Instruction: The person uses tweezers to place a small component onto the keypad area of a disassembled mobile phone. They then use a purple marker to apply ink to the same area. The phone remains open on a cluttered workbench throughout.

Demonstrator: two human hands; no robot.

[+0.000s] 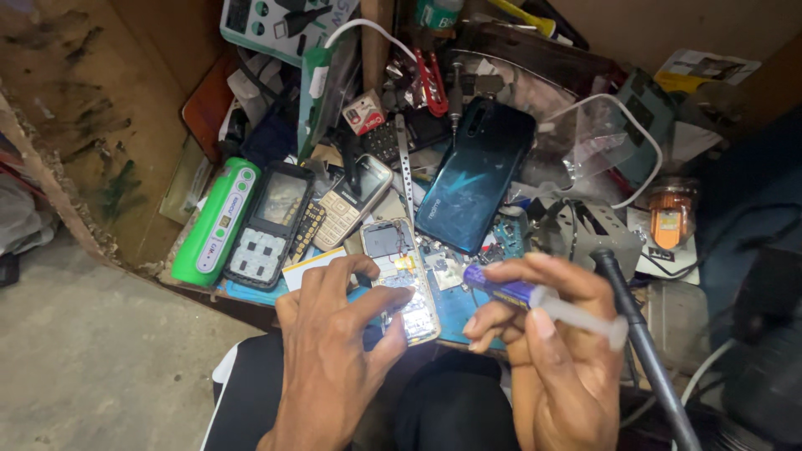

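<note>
- Beyond both hands, the cluttered workbench (251,294) carries the largest loose piece, a dark teal smartphone (474,174) lying back up, well above the right hand.
- Up and left of the left hand lie a green oblong device (215,222) and a black keypad phone (271,224) with its front stripped, with a silver keypad phone (351,202) beside them.
- Under the left hand (334,351) sits the opened small phone (403,280): its cover is already off, the board and a small gold part are bare, and no cover is back on, so the work looks midway.
- The left hand's fingers press down on that phone to steady it.
- The right hand (543,334) is closed round a blue-handled screwdriver (535,301), its tip pointing at the bare board, close to it; I cannot tell whether it touches.
- The two hands sit close together, not touching.
</note>
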